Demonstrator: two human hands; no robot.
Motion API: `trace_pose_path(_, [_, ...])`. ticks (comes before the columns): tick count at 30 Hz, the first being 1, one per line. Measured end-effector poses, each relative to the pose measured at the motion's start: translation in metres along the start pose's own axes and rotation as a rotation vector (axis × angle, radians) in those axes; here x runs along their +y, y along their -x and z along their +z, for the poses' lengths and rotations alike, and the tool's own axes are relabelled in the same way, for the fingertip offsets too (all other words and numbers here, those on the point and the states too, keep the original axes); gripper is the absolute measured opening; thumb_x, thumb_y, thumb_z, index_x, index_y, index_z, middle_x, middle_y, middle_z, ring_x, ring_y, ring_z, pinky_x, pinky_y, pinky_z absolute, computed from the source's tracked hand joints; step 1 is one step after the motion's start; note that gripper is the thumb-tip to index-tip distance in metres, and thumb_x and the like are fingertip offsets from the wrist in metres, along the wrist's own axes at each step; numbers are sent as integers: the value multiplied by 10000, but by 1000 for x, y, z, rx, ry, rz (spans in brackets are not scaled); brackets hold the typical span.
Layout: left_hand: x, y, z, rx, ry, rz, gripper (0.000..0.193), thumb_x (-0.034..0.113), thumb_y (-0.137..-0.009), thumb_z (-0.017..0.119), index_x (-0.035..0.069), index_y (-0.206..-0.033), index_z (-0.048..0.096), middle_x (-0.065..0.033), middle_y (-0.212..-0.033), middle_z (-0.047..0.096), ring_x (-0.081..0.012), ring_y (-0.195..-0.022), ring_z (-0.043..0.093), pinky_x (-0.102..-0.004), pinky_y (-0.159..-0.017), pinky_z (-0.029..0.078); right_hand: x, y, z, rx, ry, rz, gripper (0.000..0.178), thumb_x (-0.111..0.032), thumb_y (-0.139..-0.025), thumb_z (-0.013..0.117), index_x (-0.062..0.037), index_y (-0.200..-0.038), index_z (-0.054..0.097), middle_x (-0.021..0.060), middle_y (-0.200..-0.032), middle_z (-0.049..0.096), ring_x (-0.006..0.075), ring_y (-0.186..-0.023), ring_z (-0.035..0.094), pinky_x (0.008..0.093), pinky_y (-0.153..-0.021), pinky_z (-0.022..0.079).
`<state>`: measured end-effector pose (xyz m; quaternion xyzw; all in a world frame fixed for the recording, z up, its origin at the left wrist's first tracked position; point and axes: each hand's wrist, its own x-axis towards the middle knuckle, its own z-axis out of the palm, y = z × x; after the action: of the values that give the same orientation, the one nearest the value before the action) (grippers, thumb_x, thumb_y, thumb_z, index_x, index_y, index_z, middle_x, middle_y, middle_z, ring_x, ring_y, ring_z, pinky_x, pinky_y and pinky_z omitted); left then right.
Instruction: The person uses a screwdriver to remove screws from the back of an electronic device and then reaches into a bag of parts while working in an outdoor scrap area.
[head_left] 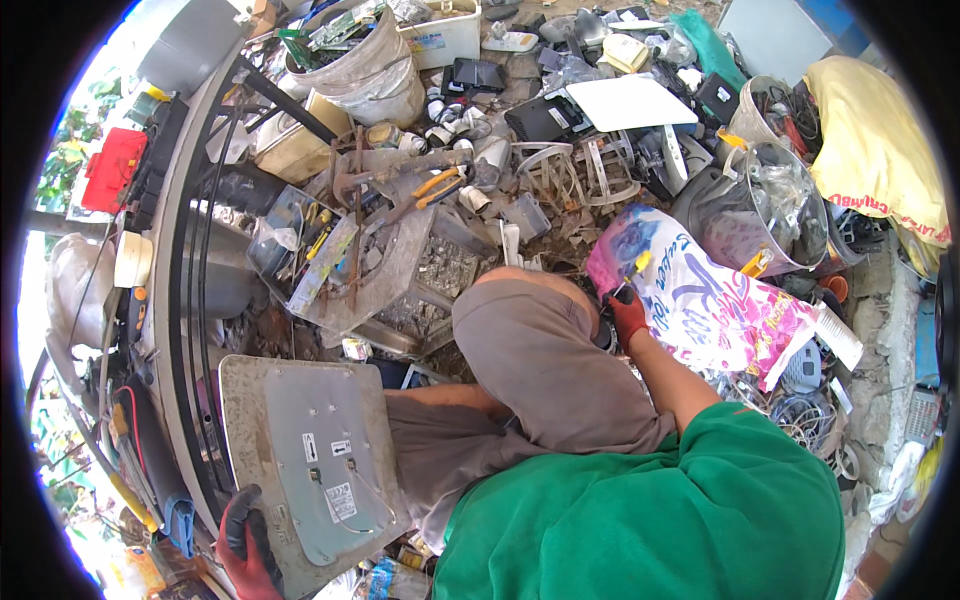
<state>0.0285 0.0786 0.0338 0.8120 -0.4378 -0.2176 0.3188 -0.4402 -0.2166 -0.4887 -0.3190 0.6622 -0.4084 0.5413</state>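
At the lower left, my left hand (pixel 246 550), in a red and black glove, grips the near left edge of a flat grey panel (pixel 245 420). The panel has rounded corners, a metal plate screwed to its middle, white labels and two thin leads. It leans tilted beside my left leg. Beyond my bent right knee, my right hand (pixel 627 315), also gloved, is closed around a small tool with a yellow end (pixel 640 263). Its working end is hidden and its kind is unclear. A pink and white printed sack (pixel 690 290) lies beside that hand.
A metal frame (pixel 380 270) holding rubble and orange-handled pliers (pixel 437 187) lies ahead. Several scrap parts and a white board (pixel 632 103) are farther off. Buckets (pixel 765 215) and a yellow sack (pixel 875 140) are right. A metal rack post (pixel 172 300) stands left.
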Motion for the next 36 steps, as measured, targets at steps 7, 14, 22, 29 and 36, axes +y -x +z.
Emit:
trace_pose_path(7, [-8, 2, -2, 18, -22, -6, 300, 104, -1023, 546, -51, -1264, 636, -119, -1246, 664, -207, -1156, 604, -342, -1037, 438, -34, 17, -1, -138, -264, 133, 297, -68, -883, 709, -42, -1172, 645, 57, -1007, 706, 190, -892, 657, 333, -822, 525])
trace_pose_path(14, [-2, -2, 0, 19, -42, -3, 301, 116, -1027, 544, -50, -1260, 640, -112, -1223, 670, -198, -1145, 603, -341, -1036, 433, -18, 26, -4, -27, 235, -66, 284, -57, -874, 710, -36, -1152, 656, 64, -983, 714, 184, -885, 656, 336, -807, 521])
trace_pose_path(22, [-4, -6, -1, 4, -14, -2, 306, 131, -1028, 548, -52, -1257, 640, -110, -1229, 661, -201, -1151, 598, -345, -1039, 427, 0, -10, -10, -36, 10, -68, 208, -45, -902, 688, -53, -1106, 649, 52, -952, 698, 152, -837, 648, 312, -767, 534])
trace_pose_path(29, [0, -1, 0, -5, -24, -18, 307, 143, -1036, 549, -51, -1256, 639, -106, -1230, 658, -198, -1155, 595, -346, -1037, 429, -33, 0, -8, -205, -14, -33, 239, -74, -876, 723, -50, -1106, 664, 38, -942, 697, 146, -838, 638, 308, -764, 520])
trace_pose_path(36, [0, -4, 1, 8, -38, -4, 305, 141, -1044, 546, -53, -1260, 639, -111, -1230, 665, -196, -1144, 600, -347, -1030, 434, -1, 3, -12, -33, -45, 94, 240, -37, -864, 725, -34, -1097, 668, 49, -937, 702, 171, -827, 641, 338, -765, 521])
